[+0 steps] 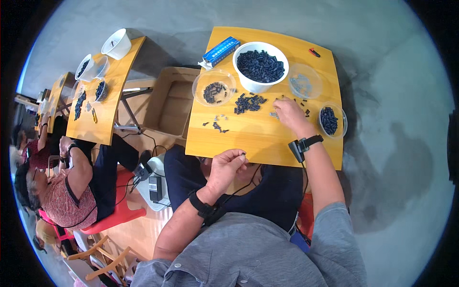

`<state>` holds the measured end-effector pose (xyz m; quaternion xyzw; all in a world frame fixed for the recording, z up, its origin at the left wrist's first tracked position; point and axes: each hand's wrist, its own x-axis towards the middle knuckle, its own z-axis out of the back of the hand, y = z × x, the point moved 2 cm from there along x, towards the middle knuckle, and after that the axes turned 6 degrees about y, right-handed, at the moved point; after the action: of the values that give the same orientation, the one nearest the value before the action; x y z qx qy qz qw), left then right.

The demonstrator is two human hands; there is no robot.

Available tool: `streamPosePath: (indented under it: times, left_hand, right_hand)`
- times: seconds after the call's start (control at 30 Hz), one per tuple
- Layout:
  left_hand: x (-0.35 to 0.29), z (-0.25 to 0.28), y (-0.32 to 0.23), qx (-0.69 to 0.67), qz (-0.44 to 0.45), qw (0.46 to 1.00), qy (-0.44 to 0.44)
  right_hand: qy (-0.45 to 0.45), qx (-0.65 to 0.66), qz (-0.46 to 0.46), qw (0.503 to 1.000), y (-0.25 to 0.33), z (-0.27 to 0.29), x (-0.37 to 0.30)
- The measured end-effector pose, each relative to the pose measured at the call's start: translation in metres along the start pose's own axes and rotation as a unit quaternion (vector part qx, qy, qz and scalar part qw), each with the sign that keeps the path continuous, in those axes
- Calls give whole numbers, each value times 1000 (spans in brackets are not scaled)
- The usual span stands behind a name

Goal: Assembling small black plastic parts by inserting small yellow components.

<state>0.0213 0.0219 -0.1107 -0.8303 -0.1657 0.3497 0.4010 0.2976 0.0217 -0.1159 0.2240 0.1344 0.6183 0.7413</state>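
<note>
My left hand (pixel 225 168) is just off the table's front edge, thumb and fingers pinched on a small black piece (pixel 244 153). Over the table, my right hand (pixel 290 115) reaches down with bent fingers beside some small silvery metal pieces (pixel 274 115); whether it grips one is hidden. Left of it lies a loose pile of short black plastic parts (pixel 249 103). Nearer to me are a few dark pieces (pixel 218 127) and some small metal bits (pixel 221 117). A clear tub of metal pieces (pixel 305 82) stands beyond my right hand.
A white bucket (pixel 258 87) full of black parts stands at the back, beside a blue box (pixel 221 51). Clear tubs hold parts at left (pixel 195 91) and right (pixel 345 125). A red-black tool (pixel 314 52) lies far right. Another person (pixel 71 201) sits at a left table (pixel 107 115).
</note>
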Motion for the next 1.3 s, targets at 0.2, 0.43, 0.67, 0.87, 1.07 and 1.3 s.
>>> streamPosePath:
  times: [0.2,0.43,0.67,0.87,1.07,1.3]
  left_hand:
    - [-1,-2,-6,23,17,1000,-4]
    - [-3,-6,-13,-24,-25,999,2]
    - [-16,-18,-42,6,-112,993,28]
    - [-24,-23,-49,1,-127,991,33]
    - [-31,-29,-51,17,-136,989,56]
    - [-40,-34,-57,49,-143,987,62]
  right_hand:
    - [51,-37,-19,998,-1,-3,6]
    - [6,-49,-80,996,-8,-5,2]
    - [-89,305,-187,930,37,16,-29]
    - [-71,531,-134,834,112,31,-58]
    - [-32,583,-61,809,150,28,-80]
    - [-8,590,-58,806,164,29,-89]
